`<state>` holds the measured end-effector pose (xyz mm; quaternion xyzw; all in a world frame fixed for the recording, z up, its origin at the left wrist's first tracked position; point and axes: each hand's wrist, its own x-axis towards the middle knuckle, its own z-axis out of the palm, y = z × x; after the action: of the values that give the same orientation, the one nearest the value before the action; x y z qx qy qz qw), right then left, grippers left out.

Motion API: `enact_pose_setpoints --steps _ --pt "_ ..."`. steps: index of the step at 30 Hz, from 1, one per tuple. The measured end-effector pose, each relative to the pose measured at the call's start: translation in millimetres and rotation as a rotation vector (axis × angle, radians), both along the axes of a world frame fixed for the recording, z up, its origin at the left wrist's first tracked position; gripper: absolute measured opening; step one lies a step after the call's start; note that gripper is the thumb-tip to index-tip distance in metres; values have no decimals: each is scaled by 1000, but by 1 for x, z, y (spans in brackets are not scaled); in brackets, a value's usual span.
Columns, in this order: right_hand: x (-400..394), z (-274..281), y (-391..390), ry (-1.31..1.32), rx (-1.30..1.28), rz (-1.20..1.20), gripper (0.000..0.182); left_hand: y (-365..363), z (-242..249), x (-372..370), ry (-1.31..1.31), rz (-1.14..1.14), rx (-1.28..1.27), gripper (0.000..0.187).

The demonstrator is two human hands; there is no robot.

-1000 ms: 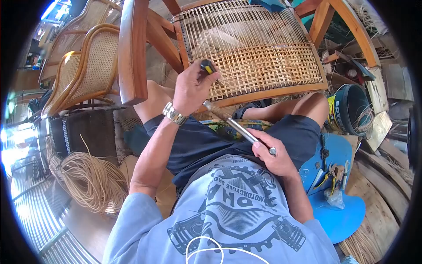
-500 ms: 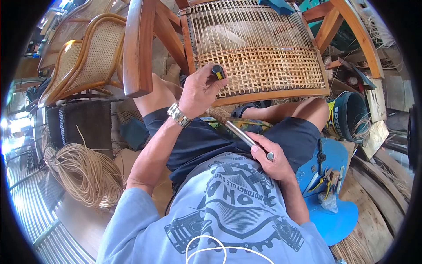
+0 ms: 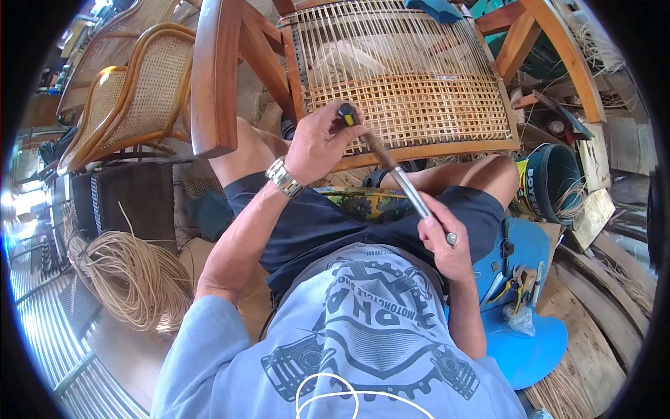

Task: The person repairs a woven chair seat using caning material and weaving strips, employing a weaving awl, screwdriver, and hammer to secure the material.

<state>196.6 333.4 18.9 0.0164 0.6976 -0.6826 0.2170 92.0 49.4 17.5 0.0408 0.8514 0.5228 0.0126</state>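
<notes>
My left hand, wearing a metal watch, is closed around a black-and-yellow tool handle at the front rail of a wooden chair seat. Whatever blade or tip this tool has is hidden below my fingers. Strands on the cane seat are woven in a grid near the front and run lengthwise farther back. In my right hand is a silver metal bar with a rough brown far end, gripped near its rounded butt. Its brown end reaches up beside the tool handle.
A large coil of cane hangs at the left, below another cane-backed chair. To the right stand a dark bucket and a blue surface carrying pliers. Blue cloth lies on the seat's far part.
My right hand has shifted right and slightly up, and the bar's brown end has risen toward the tool handle. My left hand stays almost in place.
</notes>
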Motion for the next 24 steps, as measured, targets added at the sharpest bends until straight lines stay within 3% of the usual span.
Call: enact_pose_setpoints --steps 3,5,9,13,17,19,24 --pt "1 -4 9 -50 -124 -162 41 -17 -4 -5 98 51 121 17" --pt "-1 -12 21 -49 -191 -313 42 -41 -4 -12 183 222 214 17" --pt "-15 -17 32 -45 -183 -357 41 -53 -14 -25 257 357 442 18" --pt "-24 -11 14 -38 -185 -349 40 -36 -18 -35 239 300 375 19" --pt "-32 -13 2 -27 -238 -336 40 -24 -10 -50 185 243 153 19" --pt "-36 -16 0 -21 -245 -334 41 -22 -8 -60 81 165 -74 23" --pt "-52 -24 -18 16 -272 -322 41 -11 -1 -70 171 -33 -213 32"
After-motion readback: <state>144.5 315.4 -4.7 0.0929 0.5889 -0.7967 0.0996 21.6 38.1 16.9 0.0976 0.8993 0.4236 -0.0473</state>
